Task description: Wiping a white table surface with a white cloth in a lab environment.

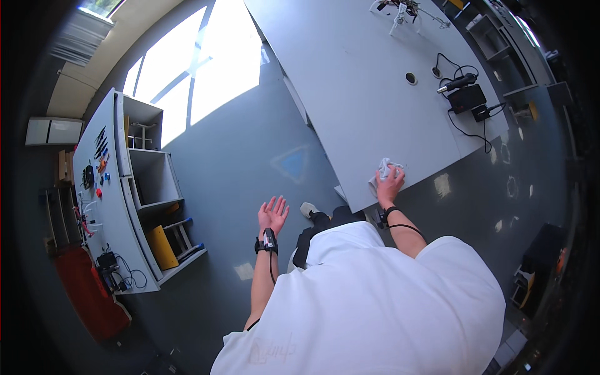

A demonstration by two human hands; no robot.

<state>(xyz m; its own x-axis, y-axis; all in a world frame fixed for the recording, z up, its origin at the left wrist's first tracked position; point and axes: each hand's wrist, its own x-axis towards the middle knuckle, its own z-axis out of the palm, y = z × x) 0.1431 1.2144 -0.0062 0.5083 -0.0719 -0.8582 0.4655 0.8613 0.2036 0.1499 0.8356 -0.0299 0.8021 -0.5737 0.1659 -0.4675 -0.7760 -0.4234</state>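
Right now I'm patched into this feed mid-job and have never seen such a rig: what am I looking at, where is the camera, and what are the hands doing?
There is no machine here: a person in a white shirt works with bare hands. The single picture comes from a wide fisheye camera on their head, looking down, so straight edges bend. The right hand presses a white cloth on the near corner of a grey table. The left hand is open, holding nothing, above the grey floor. Both wrists wear black bands with cables. Farther along the table lie a black box with a handheld tool and cords. On the left stands a shelf unit with small tools on top.
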